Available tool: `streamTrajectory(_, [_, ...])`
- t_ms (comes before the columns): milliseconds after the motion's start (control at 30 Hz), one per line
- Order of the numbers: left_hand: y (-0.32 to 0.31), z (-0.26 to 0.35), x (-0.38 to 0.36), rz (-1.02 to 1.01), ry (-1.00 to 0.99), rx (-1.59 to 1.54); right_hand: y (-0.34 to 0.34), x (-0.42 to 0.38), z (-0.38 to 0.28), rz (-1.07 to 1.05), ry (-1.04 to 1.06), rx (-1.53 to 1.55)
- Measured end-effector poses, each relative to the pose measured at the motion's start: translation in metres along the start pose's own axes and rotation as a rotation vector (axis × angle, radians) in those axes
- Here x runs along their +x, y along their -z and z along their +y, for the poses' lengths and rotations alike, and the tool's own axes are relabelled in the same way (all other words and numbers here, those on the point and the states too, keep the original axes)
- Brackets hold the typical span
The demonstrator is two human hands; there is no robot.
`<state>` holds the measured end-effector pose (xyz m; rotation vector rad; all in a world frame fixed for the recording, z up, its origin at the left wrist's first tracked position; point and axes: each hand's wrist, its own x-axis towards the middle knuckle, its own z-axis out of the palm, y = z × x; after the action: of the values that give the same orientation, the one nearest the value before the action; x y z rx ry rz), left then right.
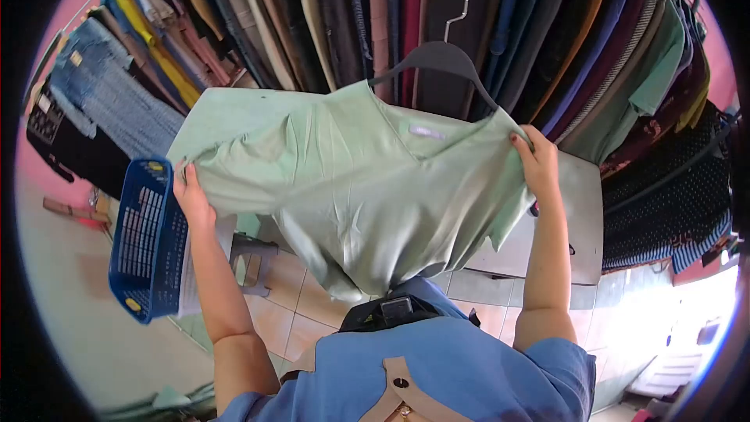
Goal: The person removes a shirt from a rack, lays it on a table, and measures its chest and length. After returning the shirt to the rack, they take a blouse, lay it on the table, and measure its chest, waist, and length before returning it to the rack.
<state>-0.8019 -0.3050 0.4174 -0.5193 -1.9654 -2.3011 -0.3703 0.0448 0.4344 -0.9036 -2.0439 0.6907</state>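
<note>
A pale green V-neck blouse (336, 180) hangs on a dark hanger (437, 55) with a metal hook, spread out in front of me over a light table. A small pale label shows inside its neckline. My left hand (193, 197) grips the end of the left sleeve, pulled out to the side. On the other side, my right hand (537, 160) pinches the blouse near the shoulder. The lower part of the blouse drapes past the table's near edge toward my body.
Racks packed with hanging trousers (312, 23) and tops (660, 70) curve around the far side. The light table (234, 113) lies beneath the blouse. At the left stands a blue plastic basket (141, 242), close to a grey stool (254, 262). A denim garment (117, 86) hangs at far left.
</note>
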Motion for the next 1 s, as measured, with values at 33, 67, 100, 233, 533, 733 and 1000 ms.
streamTrajectory(33, [-0.015, -0.013, 0.018, -0.002, -0.026, 0.054, -0.012, 0.012, 0.012, 0.009, -0.013, -0.008])
streamTrajectory(67, [-0.028, -0.031, 0.036, 0.002, -0.023, 0.090, -0.026, 0.024, 0.027, 0.019, -0.028, 0.004])
streamTrajectory(100, [-0.036, -0.052, 0.049, -0.002, -0.025, 0.089, -0.041, 0.036, 0.042, 0.028, -0.038, 0.021])
streamTrajectory(233, [-0.082, -0.132, 0.084, -0.074, 0.041, 0.325, -0.108, 0.065, 0.117, 0.004, 0.038, -0.160])
streamTrajectory(533, [-0.134, -0.225, -0.037, -0.883, -0.516, 1.180, -0.235, 0.039, 0.199, -0.181, -0.184, -0.733])
streamTrajectory(733, [-0.118, -0.249, -0.075, -1.021, -0.349, 1.271, -0.217, -0.060, 0.116, -0.218, -0.514, -0.823])
streamTrajectory(1000, [-0.138, -0.260, -0.054, -1.018, -0.379, 1.270, -0.227, -0.063, 0.163, -0.223, -0.549, -0.814])
